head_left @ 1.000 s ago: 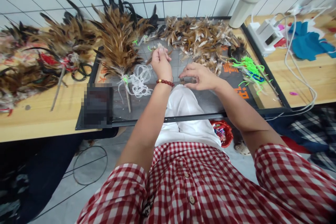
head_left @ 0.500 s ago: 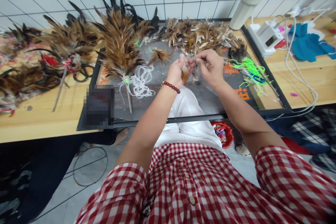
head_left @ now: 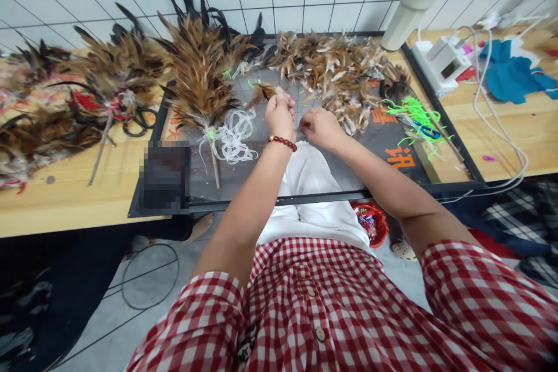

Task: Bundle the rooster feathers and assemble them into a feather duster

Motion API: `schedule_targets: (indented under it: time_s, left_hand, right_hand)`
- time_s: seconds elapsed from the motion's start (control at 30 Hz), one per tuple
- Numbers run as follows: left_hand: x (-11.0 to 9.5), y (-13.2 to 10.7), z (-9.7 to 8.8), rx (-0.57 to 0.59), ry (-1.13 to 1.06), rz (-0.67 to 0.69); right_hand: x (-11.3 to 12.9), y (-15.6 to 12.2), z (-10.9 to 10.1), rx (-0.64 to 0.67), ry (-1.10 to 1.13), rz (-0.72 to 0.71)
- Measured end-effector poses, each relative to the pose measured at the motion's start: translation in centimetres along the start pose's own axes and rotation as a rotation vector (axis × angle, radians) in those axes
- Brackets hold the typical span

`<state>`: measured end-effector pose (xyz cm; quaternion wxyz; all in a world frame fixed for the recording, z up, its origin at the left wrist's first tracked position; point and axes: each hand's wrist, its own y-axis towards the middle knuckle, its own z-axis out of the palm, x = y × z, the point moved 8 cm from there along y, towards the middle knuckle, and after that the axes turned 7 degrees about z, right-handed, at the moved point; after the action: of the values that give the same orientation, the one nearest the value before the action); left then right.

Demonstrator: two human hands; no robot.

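Left hand [head_left: 280,115], bead bracelet [head_left: 282,141] at the wrist: fingers closed in a pinch on a few pale feathers [head_left: 279,93], raised just over the gridded mat [head_left: 305,171]. Fingertips sit just beside a small brown tuft [head_left: 262,92] lying on the mat; contact with the tuft cannot be told. Right hand [head_left: 319,127]: close beside the left, low over the mat, fingers curled in with thumb against fingertips; anything between them is too small to make out. Behind both hands, along the mat's far edge, a broad pile of loose brown and white feathers [head_left: 335,67]. Left of the hands, a tangle of clear plastic strip [head_left: 233,135] touching the stick [head_left: 213,163] of a bound feather duster [head_left: 198,78], which fans toward the tiled wall. Right of the hands, bright green ties [head_left: 414,107] near the mat's right border. Further left, on the wooden table [head_left: 65,203], more feather bundles [head_left: 117,64] and black scissors [head_left: 140,120]. Far right: a white bottle [head_left: 414,3], a white power strip [head_left: 442,58], a white cable [head_left: 494,125], a blue cloth [head_left: 510,72]. Below the table edge, a red basket [head_left: 378,222].
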<state>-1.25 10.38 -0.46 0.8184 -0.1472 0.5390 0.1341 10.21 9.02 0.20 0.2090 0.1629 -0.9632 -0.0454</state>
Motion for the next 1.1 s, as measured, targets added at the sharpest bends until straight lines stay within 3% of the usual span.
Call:
schedule_targets:
  time_s: [0.1, 0.2, 0.27, 0.37, 0.47, 0.63, 0.73, 0.83, 0.9, 0.97, 1.03, 1.1]
  left_hand:
    - [0.5, -0.8, 0.6, 0.033, -0.005, -0.031]
    - [1.5, -0.8, 1.0, 0.091, 0.039, -0.041]
    - [2.2, -0.9, 1.5, 0.147, 0.062, -0.022]
    - [2.7, -1.4, 2.4, 0.227, 0.081, 0.028]
    - [2.9, -1.8, 2.9, 0.255, 0.096, 0.073]
    - [3.0, -1.8, 3.0, 0.283, 0.089, 0.140]
    - [3.1, -1.4, 2.6, 0.255, 0.040, 0.131]
    - [2.7, -0.9, 1.8, 0.162, -0.010, 0.103]
    - [2.2, -0.7, 1.3, 0.088, -0.041, 0.087]
    - [1.9, -0.7, 1.0, 0.033, -0.077, 0.055]
    - [1.7, -0.8, 0.9, 0.007, -0.108, 0.019]
    - [1.6, -1.0, 1.0, 0.007, -0.118, 0.001]
  right_hand:
    - [-1.2, 0.1, -0.9, -0.058, 0.070, 0.045]
    - [-3.3, -0.1, -2.9, -0.262, 0.368, 0.096]
    - [-4.3, -0.2, -3.4, -0.331, 0.605, 0.127]
    - [-4.2, -0.3, -3.0, -0.321, 0.846, 0.156]
    - [-3.4, -0.4, -2.5, -0.277, 0.917, 0.184]
    - [-3.5, -1.0, -2.9, -0.368, 0.787, 0.214]
    - [-2.0, -1.6, -4.0, -0.420, 0.593, 0.067]
    - [-1.0, -1.6, -4.9, -0.333, 0.433, -0.091]
    - [-2.8, -1.1, -6.0, -0.318, 0.361, -0.067]
    - [-6.2, -0.3, -7.6, -0.377, 0.275, 0.046]
    - [-9.3, 0.7, -8.8, -0.423, 0.166, 0.125]
    - [-10.9, 1.8, -9.1, -0.420, 0.058, 0.129]
